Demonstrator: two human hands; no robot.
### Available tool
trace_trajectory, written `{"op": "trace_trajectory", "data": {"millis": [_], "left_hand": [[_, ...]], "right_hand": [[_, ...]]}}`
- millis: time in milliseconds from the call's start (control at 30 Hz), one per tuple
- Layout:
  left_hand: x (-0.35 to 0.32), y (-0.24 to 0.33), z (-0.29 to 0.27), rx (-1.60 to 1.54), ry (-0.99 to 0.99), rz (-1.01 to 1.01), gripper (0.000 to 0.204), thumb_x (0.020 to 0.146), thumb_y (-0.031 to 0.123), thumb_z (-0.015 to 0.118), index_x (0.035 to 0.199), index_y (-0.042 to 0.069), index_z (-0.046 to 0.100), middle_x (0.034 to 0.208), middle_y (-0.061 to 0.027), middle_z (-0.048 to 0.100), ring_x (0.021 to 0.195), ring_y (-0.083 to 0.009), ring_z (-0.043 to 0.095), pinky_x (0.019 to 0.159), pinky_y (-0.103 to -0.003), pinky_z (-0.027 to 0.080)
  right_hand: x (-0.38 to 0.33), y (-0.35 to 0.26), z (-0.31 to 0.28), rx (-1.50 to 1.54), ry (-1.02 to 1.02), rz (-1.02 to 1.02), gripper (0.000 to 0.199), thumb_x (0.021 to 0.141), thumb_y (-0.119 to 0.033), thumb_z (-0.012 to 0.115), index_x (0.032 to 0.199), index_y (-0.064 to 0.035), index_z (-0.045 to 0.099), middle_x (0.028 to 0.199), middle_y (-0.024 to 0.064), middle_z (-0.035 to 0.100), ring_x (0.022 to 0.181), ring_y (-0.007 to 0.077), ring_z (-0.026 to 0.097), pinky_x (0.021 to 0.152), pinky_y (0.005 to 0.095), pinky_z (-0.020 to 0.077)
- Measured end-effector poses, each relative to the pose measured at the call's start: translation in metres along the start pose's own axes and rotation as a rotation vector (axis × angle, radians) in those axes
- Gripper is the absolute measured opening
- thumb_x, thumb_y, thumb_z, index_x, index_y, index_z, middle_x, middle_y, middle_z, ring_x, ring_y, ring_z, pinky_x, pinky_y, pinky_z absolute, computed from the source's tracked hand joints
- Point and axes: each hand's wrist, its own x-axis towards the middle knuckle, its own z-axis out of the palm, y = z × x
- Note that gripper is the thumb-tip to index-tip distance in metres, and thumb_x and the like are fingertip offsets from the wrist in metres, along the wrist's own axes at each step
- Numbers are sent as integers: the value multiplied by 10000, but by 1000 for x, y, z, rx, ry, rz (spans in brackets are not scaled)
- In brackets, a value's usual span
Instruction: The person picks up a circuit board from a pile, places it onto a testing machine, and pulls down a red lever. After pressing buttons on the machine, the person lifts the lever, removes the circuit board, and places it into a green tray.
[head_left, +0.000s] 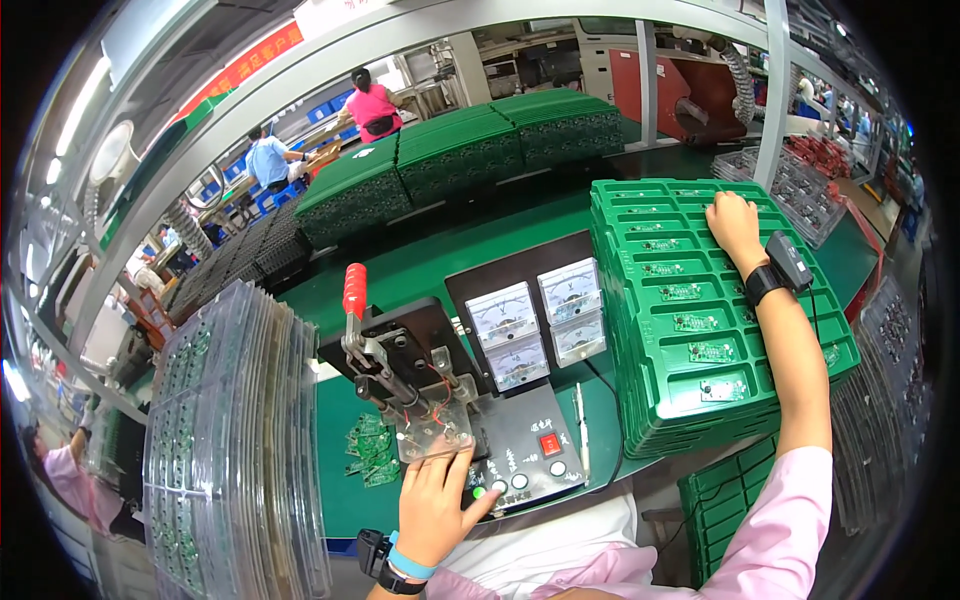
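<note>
My left hand (432,505) lies with its fingers apart on the clear plate (432,432) of a test fixture, its thumb stretched toward the round buttons (499,487) on the black control box (530,440). Above the plate stands a toggle clamp with a red handle (355,292), raised upright. Loose green circuit boards (372,450) are heaped left of the fixture. Over the far right part of a stacked green tray (655,355), my right hand (735,225) reaches down with curled fingers; whatever they hold is hidden. Circuit boards (697,322) sit in the tray's left column of compartments.
Several panel meters (503,315) stand behind the control box, and a white pen (582,430) lies at its right. Tall stacks of clear trays (225,430) rise at the left. More green trays (450,150) line the back, below a metal frame (645,85). Other people (372,105) work farther off.
</note>
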Motion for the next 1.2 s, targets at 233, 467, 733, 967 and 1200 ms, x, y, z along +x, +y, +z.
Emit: {"op": "trace_trajectory", "data": {"millis": [233,467,733,967,1200], "left_hand": [[0,1,3,18,-37,-2,844,772,599,711,1343,-4,556,1351,-213,545,1299,-363,473,1090,-535,298],[-1,8,7,67,-14,12,954,708,630,742,1372,-19,521,1420,-193,519,1330,-362,457,1109,-552,259],[0,7,9,-14,31,-6,880,729,584,749,1331,-27,553,1393,-176,550,1326,-333,474,1129,-556,231],[-18,3,17,-136,275,138,351,793,316,729,999,32,718,1163,-115,700,1131,-292,639,997,-486,416],[-59,-8,20,-325,508,-99,146,774,54,674,917,54,700,1108,-121,679,1075,-316,631,977,-474,434]], "right_hand": [[0,1,3,-9,1,-4,212,876,-208,576,909,-23,674,944,137,690,915,321,667,877,522,473],[17,-12,-56,40,395,-278,67,833,-108,618,866,-50,627,900,105,641,939,276,623,1017,486,404],[2,-110,-164,430,571,-740,127,767,-68,671,888,-33,654,975,102,669,969,309,626,927,429,466],[-95,-274,-237,1232,-285,-765,562,922,-429,602,1235,35,555,1247,271,572,1190,396,540,1041,473,405],[-130,-330,-268,2012,-360,-283,763,924,-498,599,1402,57,387,1232,227,597,1136,289,581,1038,436,383]]}}
